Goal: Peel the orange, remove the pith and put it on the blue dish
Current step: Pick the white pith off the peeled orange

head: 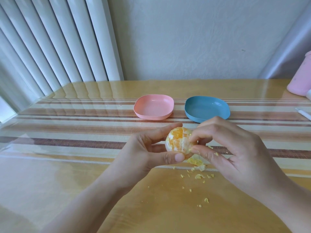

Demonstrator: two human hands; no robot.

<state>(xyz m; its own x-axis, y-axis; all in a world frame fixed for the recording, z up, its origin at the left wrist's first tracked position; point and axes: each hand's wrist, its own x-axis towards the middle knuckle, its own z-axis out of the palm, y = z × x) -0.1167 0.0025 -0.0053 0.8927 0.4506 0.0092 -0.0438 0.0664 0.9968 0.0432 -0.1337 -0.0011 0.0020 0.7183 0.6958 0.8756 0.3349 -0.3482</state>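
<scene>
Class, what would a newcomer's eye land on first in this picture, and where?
The peeled orange, gripped mid-frame by the left hand while the right hand pinches at its side. Behind them sit two empty dishes, the pink dish left of the blue dish. Yellow peel scraps litter the table under the hands.

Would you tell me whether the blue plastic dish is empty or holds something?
Empty: the blue plastic dish shows only its bare, glossy interior.

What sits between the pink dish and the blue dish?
Only bare striped table cover between the pink dish and blue dish, head view.
</scene>
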